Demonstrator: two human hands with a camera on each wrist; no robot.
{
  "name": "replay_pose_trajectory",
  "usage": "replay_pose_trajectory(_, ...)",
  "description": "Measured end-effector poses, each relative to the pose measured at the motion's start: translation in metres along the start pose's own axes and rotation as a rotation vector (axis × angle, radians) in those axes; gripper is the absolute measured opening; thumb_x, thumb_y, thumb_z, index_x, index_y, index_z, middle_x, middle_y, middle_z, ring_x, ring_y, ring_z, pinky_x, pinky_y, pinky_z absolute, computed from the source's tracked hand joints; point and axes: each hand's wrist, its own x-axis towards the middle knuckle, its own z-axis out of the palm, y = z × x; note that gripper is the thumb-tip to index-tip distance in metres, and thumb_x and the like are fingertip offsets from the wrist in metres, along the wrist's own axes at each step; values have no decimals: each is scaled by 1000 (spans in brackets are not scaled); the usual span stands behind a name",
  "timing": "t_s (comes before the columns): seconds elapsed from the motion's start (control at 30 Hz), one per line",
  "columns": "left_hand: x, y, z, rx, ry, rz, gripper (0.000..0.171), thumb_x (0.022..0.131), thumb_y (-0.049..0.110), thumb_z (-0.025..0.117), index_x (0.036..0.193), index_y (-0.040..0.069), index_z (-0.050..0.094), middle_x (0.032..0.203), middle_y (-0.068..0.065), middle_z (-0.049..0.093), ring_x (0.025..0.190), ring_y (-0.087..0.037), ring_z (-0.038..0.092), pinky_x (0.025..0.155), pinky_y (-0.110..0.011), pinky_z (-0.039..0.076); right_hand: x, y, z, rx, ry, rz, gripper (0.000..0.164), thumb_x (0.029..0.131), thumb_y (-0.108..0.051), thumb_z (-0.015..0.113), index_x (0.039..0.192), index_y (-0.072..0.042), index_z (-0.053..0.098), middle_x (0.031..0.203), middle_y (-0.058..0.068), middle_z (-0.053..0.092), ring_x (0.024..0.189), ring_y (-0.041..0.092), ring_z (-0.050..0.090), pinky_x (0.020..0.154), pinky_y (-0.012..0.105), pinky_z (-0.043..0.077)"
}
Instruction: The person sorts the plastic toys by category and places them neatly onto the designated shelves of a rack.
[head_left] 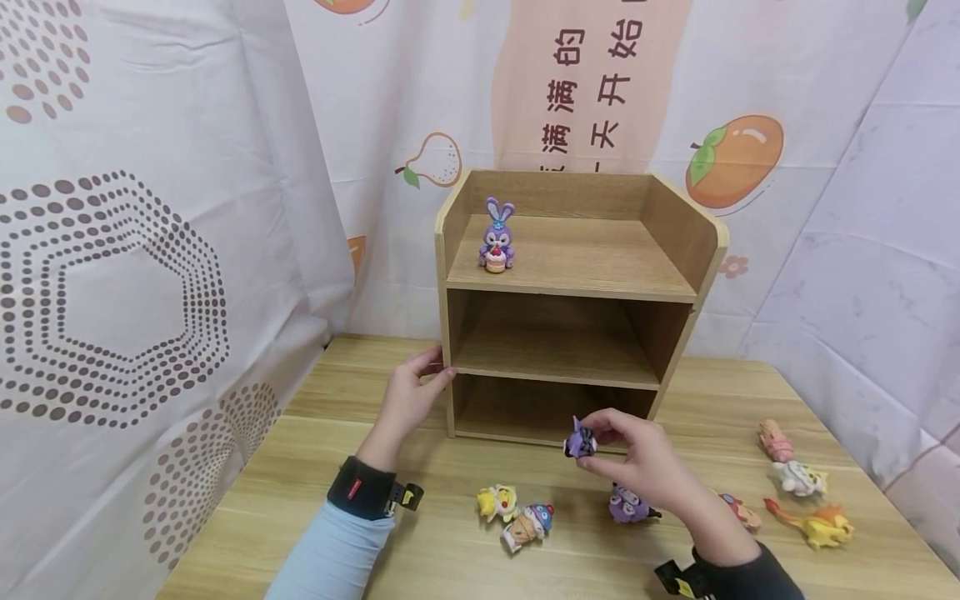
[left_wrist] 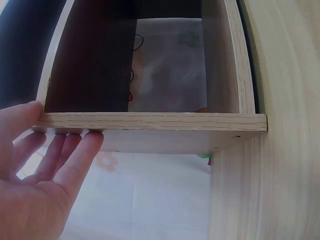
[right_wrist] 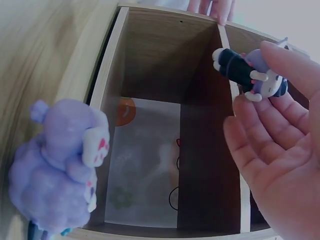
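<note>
My left hand (head_left: 408,396) holds the left side panel of a three-level wooden shelf (head_left: 562,379). Its thumb rests on the front edge and its fingers (left_wrist: 80,160) lie against the outer face. Between thumb and fingers, my right hand (head_left: 630,450) pinches a small figurine (right_wrist: 240,67) with a purple hood, white face and dark clothes. That hand is in front of the lowest compartment, the figurine lying sideways in the right wrist view. On the table below it lies a fluffy purple sheep-like figurine (head_left: 628,505). A purple rabbit figurine (head_left: 497,237) with a cake sits upright on the top level, at left.
A yellow figurine (head_left: 497,502) and one with a blue hat (head_left: 528,527) lie before the shelf. Several more, among them a yellow-orange one (head_left: 821,527) and a white one (head_left: 800,479), lie at the table's right. A printed curtain (head_left: 397,250) hangs behind.
</note>
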Motion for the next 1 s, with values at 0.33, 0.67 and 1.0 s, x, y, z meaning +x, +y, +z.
replay_pose_trajectory(0.33,0,-1,0,-11,-1,11,46,91,18,68,132,4,55,121,-10,59,103,-19,57,82,-32,55,0,-7,-7,88,85,10,40,75,-7,82,109,-15,62,96,-6,65,79,13,63,64,28,57)
replay_pose_trajectory(0.67,0,-3,1,-10,0,6,46,91,20,68,133,5,55,121,-10,59,104,-23,56,83,-34,55,1,-9,-12,238,178,57,40,75,5,78,110,-5,60,95,6,65,84,21,64,74,23,56)
replay_pose_trajectory(1.0,0,-2,1,-26,2,10,46,90,17,68,132,4,55,120,-10,58,104,-23,56,82,-32,55,4,-21,-20,318,240,100,39,74,12,75,108,2,60,95,12,66,89,22,61,79,23,55)
